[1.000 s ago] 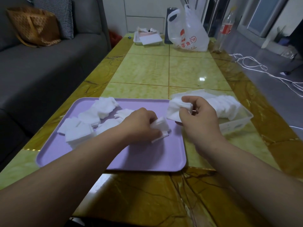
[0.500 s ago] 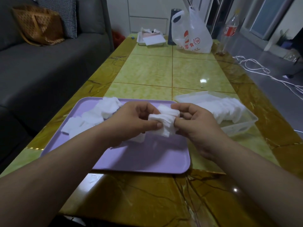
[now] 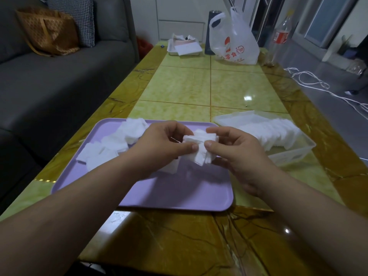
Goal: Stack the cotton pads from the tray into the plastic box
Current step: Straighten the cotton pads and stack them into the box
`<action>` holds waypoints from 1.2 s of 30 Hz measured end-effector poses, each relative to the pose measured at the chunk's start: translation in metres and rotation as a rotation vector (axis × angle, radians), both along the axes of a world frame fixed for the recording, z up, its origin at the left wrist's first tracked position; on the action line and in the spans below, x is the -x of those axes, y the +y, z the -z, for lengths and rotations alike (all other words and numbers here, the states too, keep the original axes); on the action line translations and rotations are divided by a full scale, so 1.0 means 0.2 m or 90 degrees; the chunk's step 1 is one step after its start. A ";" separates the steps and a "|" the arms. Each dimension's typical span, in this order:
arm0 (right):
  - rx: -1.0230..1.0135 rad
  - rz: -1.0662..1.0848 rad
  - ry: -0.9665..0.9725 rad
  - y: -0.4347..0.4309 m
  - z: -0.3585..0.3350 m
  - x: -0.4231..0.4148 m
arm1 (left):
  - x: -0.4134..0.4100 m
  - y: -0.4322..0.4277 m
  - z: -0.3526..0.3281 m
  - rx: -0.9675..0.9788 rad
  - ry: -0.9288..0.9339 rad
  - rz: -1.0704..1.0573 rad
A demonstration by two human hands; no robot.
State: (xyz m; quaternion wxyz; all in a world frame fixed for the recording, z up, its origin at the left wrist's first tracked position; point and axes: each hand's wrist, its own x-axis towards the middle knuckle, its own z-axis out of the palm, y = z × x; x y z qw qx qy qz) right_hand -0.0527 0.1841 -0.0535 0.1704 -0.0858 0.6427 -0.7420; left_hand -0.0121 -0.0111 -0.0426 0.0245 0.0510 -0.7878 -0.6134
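We've got a small bundle of white square cotton pads point(image 3: 200, 148) pinched btwn left hand point(image 3: 161, 146) & right hand point(image 3: 235, 152), squaring edges; next, carry over into clear plastic box point(image 3: 294, 154).

**Operator's body: two bare arms, nothing worn**

I see both forearms enter from the bottom edge of the head view, bare right to the frame edge; no sleeve or cuff shows on either. The left hand point(image 3: 159, 145) carries no ring, glove or bandage that I can make out. The right hand point(image 3: 237, 154) is likewise bare. No watch, strap or bracelet shows at either wrist. Thumbnails on both hands are short and look unpainted. No marks or tape noted on the visible sides of the forearms. The arms above the forearms lie outside the frame.
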 end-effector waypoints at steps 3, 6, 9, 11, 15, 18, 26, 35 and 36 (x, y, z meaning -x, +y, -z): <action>0.004 0.052 -0.015 -0.01 0.01 0.00 | 0.00 0.01 0.00 0.036 0.002 -0.018; 0.010 0.087 -0.036 0.00 0.01 0.01 | 0.00 0.01 -0.01 0.046 -0.011 -0.018; 0.026 0.107 -0.069 -0.01 0.00 0.01 | 0.00 0.01 -0.02 0.042 -0.006 -0.016; 0.036 0.118 -0.091 -0.01 0.00 0.01 | 0.00 0.01 -0.02 0.047 -0.001 -0.021; 0.046 0.154 -0.106 0.00 -0.01 0.02 | 0.00 -0.01 -0.02 0.080 0.014 -0.035; 0.047 0.160 -0.095 0.00 0.00 0.02 | 0.00 -0.01 0.00 0.068 0.007 -0.031; 0.035 0.209 -0.072 -0.01 0.00 0.03 | 0.00 0.01 -0.01 0.066 -0.012 -0.021; 0.017 0.206 -0.042 -0.01 -0.02 0.02 | -0.02 0.00 -0.04 -0.042 -0.002 0.087; 0.023 0.190 -0.039 -0.01 -0.03 0.01 | -0.01 0.01 -0.03 -0.041 -0.001 0.078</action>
